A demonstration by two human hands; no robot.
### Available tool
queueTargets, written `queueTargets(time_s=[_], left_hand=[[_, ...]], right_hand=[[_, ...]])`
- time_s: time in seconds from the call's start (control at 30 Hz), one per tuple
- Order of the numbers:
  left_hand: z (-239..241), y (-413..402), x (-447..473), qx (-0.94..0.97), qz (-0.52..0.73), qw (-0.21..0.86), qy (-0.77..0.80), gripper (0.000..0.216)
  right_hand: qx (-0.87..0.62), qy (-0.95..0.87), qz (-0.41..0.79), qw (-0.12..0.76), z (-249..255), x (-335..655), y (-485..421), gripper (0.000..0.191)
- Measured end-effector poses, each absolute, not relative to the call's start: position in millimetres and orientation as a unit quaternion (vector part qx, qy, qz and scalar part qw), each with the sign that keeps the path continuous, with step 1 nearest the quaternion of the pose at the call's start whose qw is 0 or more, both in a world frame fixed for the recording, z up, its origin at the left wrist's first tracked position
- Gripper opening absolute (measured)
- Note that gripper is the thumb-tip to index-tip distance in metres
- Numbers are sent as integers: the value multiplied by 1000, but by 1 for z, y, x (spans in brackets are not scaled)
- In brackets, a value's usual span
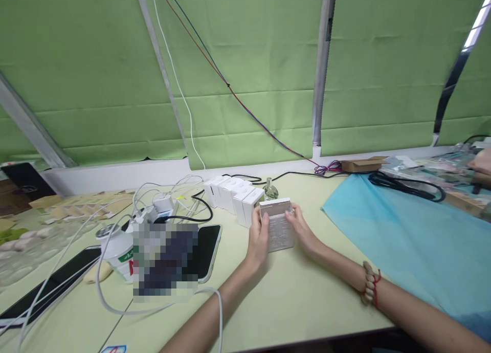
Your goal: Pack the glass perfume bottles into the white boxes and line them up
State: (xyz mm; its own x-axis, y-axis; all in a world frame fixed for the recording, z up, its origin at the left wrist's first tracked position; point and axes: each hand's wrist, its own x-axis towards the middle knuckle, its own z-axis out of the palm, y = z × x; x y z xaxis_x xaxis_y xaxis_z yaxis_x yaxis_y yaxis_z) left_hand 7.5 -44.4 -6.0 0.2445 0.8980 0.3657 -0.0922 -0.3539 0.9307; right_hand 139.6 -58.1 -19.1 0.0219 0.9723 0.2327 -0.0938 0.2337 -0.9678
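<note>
Both hands hold a small flat white box upright above the table, its shaded, print-covered face toward me. My left hand grips its left edge, thumb on the front face. My right hand grips the right edge, with its thumb near the upper corner. The fingers behind the box are hidden. Just behind and left of it stands a row of similar white boxes. A small green-tinted glass bottle stands behind the held box.
On the left lie a phone, a white-and-green can, a dark tablet and tangled white cables. A blue cloth covers the right side, with a coiled black cable and an open cardboard box behind it.
</note>
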Motion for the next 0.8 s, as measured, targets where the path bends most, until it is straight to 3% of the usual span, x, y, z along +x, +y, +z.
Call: queueTargets(time_s=[0.13,0.53,0.8], left_hand=[[-7,-44,8,627,522,491,306,38],[-8,-47,5,650,524,473,281,30],[-15,-51,4,715,559,337,252,24]], right_hand=[[-380,-496,522,580,-21,137,-58,53],[-398,-472,508,600,-31,139,-61,50],[-427,-365,571,598,-12,130,-72,49]])
